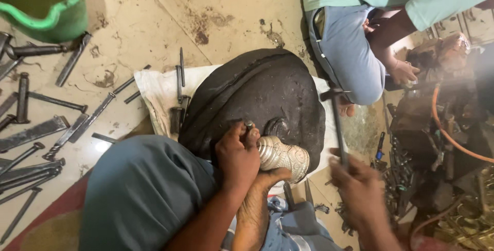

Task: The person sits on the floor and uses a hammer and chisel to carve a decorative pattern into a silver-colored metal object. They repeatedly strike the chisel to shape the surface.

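Observation:
My left hand (235, 154) is shut on a small metal punch (249, 125), whose tip rests on a silver embossed vessel (284, 157). The vessel lies against the near edge of a large black domed block (257, 89). My bare foot (254, 204) presses up against the vessel from below. My right hand (360, 189), blurred, grips the handle of a hammer (338, 127). The hammer's head is raised over the right side of the block.
A white cloth (157, 91) lies under the block. Several long iron punches and chisels (41, 127) are strewn on the floor at left, near a green bucket (49, 4). Another person (350, 50) squats at top right. An orange hose (447, 130) and piled tools (401, 179) crowd the right.

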